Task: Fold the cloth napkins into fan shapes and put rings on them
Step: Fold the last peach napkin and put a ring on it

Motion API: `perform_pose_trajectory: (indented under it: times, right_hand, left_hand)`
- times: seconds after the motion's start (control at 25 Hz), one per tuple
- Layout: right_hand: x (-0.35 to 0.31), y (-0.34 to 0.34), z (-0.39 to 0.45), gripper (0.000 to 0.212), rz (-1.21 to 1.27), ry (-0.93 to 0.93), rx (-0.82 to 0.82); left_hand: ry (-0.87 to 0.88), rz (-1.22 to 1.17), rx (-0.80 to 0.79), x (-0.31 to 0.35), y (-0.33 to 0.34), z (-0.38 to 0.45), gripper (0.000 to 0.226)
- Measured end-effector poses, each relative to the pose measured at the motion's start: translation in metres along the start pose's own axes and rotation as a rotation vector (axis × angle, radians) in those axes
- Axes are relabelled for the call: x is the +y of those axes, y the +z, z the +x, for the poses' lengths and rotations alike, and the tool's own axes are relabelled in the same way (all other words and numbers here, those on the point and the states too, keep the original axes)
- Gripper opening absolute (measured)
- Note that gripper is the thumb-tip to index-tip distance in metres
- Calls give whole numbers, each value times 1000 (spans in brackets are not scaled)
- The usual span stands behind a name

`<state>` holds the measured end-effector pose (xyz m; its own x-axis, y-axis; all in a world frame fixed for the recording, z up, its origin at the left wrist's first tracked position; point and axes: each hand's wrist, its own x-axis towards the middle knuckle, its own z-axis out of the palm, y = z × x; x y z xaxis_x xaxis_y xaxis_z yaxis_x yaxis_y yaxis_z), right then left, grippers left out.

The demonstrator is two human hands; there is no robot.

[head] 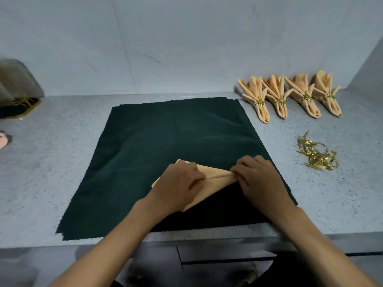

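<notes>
A peach napkin (217, 177), partly folded into a narrow pointed shape, lies on the near part of a dark green cloth (165, 137). My left hand (178, 187) presses flat on its left portion and hides much of it. My right hand (259, 175) pinches the napkin's right end with its fingertips. Several finished peach fan napkins (290, 96), each with a gold ring, stand in a row at the back right. A pile of loose gold rings (317, 154) lies to the right of the green cloth.
The speckled grey counter (51, 162) ends at a front edge near me and meets a pale wall behind. At the far left stand a grey object over a dark, gold-rimmed item (18, 104) and a pink thing (3, 140) at the frame edge.
</notes>
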<state>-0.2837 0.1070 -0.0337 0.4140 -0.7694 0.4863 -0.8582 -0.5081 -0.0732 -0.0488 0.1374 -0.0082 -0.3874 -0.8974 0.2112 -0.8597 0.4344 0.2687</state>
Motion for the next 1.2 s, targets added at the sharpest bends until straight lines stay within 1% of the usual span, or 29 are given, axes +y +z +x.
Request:
perform_pose_trajectory:
  times: [0.08, 0.12, 0.24, 0.36, 0.44, 0.48, 0.6, 0.64, 0.72, 0.84, 0.92, 0.96, 1.04, 1.12, 1.2]
  right_hand:
    - [-10, 5, -4, 23, 21, -140, 18]
    - [-13, 6, -7, 28, 53, -169, 12]
    - [-10, 3, -12, 33, 152, -139, -41]
    - [-12, 0, 0, 35, 146, -230, -117]
    - [-17, -1, 10, 40, 238, -180, -200]
    - [-21, 0, 14, 40, 271, -142, -195]
    - [-27, 14, 16, 20, 279, -116, -94]
    - [-27, 16, 16, 16, 295, -109, -89]
    - [-25, 18, 15, 17, 283, -125, -99]
    - [-24, 12, 6, 28, 193, -212, -116]
    - [-25, 5, 1, 35, 170, -240, -159]
    - [-26, 2, 0, 40, 152, -240, -187]
    - [-27, 0, -1, 44, 115, -228, -212]
    - [-31, 1, 0, 41, 98, -216, -209]
    - [-36, 3, 1, 36, 87, -201, -190]
  left_hand:
    - [-27, -135, 10, -8, 2, -11, 22]
    - [-35, -162, 31, -11, 5, -17, 21]
    - [-71, -193, 119, -18, 10, -33, 18]
    - [-157, -199, 173, -22, 10, -35, 19]
    - [-166, -190, 201, -24, 11, -32, 21]
    - [-162, -197, 206, -26, 11, -31, 20]
    - [-143, -220, 200, -32, 11, -30, 13]
    - [-122, -221, 205, -34, 11, -31, 11]
    - [-63, -186, 213, -34, 12, -34, 10]
    - [30, 38, 196, -30, 16, -37, 20]
    - [26, 154, 147, -22, 14, -41, 23]
    - [22, 174, 119, -19, 11, -44, 27]
    - [31, 184, 39, -16, 6, -53, 45]
    - [46, 162, -19, -21, 4, -63, 60]
    - [43, 160, -42, -22, 4, -67, 69]
